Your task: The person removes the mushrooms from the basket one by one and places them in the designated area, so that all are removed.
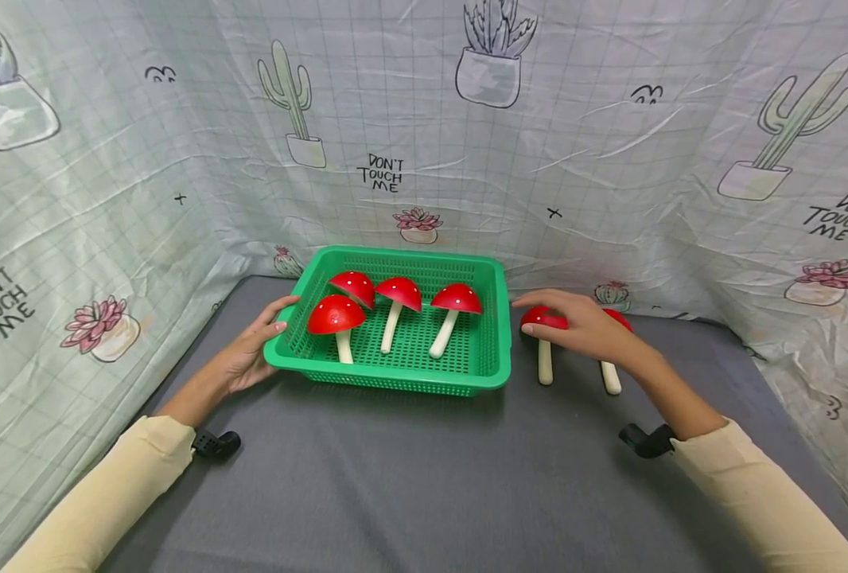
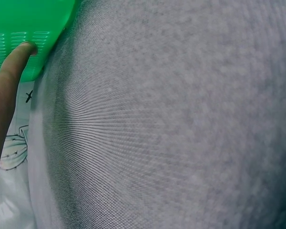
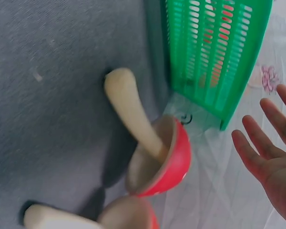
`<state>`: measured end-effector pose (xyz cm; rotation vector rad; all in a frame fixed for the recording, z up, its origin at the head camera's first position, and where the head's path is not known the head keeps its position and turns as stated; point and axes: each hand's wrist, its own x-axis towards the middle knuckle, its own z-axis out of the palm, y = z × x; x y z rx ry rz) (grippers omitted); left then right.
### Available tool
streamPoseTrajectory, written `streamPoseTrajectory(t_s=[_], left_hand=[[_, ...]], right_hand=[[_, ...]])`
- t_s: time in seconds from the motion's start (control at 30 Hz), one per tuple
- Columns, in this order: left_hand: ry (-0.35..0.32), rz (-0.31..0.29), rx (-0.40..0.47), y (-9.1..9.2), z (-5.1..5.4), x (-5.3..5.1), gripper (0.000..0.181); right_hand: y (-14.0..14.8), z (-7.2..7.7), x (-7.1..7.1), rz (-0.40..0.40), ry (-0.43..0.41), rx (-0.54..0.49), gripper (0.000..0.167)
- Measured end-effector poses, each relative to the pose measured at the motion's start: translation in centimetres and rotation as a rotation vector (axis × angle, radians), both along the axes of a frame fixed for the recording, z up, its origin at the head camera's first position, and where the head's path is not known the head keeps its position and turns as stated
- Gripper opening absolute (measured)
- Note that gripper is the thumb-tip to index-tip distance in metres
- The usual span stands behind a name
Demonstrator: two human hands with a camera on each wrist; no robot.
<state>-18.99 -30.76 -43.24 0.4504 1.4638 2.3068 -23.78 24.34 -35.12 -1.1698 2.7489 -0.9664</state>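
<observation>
The mushroom (image 1: pixel 545 358) lies on the worktop (image 1: pixel 395 477), its stem toward 6 o'clock. The right hand (image 1: pixel 574 322) hovers above its cap, fingers spread and holding nothing. Just beside, at 9 o'clock, sits the basket (image 1: pixel 395 379) with four more mushrooms (image 1: pixel 398 294); at 3 o'clock lies a spare mushroom (image 1: pixel 611 378). The left hand (image 1: pixel 248 354) touches the basket's 9 o'clock end, its visible fingers extended. The domed cap could slip or roll if pinched off-centre; a low sweep might knock the spare, and a hard left push could slide the basket into the mushroom.

Wrinkled cactus-printed cloth (image 1: pixel 424 79) hangs behind a gray tabletop (image 1: pixel 410 477).
</observation>
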Motion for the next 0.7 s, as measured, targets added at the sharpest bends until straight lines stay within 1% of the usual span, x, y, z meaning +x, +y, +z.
streamPoseTrajectory(t_s=[0.1, 0.2, 0.3, 0.4, 0.47, 0.57, 0.7], left_hand=[[-0.002, 0.000, 0.006, 0.1, 0.0, -0.1, 0.049], [-0.004, -0.001, 0.006, 0.2, 0.0, 0.0, 0.049], [-0.009, -0.004, -0.005, 0.3, 0.0, 0.0, 0.050], [-0.017, -0.001, -0.011, 0.4, -0.1, 0.1, 0.050], [-0.012, 0.003, -0.011, 0.4, -0.1, 0.1, 0.049], [0.001, 0.001, 0.004, 0.2, 0.0, 0.1, 0.049], [0.009, -0.014, 0.025, 0.1, 0.0, 0.1, 0.050]], right_hand=[[-0.9, 0.2, 0.0, 0.019, 0.025, 0.000, 0.042], [-1.8, 0.2, -0.1, 0.054, 0.053, 0.007, 0.040], [-2.8, 0.2, 0.0, 0.123, 0.078, 0.030, 0.038], [-3.7, 0.4, 0.4, 0.194, 0.100, 0.080, 0.036], [-4.3, 0.7, 0.8, 0.219, 0.115, 0.126, 0.035], [-5.2, 1.6, 1.3, 0.235, 0.127, 0.183, 0.034], [-6.6, 2.8, 1.9, 0.257, 0.112, 0.243, 0.034]])
